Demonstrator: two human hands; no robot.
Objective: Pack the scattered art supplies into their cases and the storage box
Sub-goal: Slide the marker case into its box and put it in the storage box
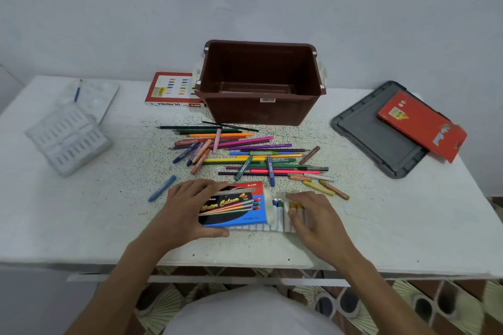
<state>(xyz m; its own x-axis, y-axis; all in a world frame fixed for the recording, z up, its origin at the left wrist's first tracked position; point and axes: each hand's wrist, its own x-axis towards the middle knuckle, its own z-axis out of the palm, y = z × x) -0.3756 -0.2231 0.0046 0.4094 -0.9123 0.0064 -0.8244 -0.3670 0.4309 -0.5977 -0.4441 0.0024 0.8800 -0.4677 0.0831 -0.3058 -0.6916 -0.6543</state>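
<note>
My left hand [187, 209] grips a blue and red water colour box [236, 207] lying near the table's front edge. A tray of white paint tubes [281, 215] sticks out of the box's right end. My right hand [313, 215] rests on those tubes, fingers curved over them. Behind the box lies a scattered heap of coloured pencils, pens and crayons [245, 155]. The open brown storage box [261, 81] stands at the back middle, with a clear case on its floor.
An oil pastels box [168, 90] lies left of the storage box. Two clear plastic trays [68, 139] and a white palette with a brush [92, 95] sit far left. A grey lid [375, 133] with a red pencil case [422, 125] on it lies right.
</note>
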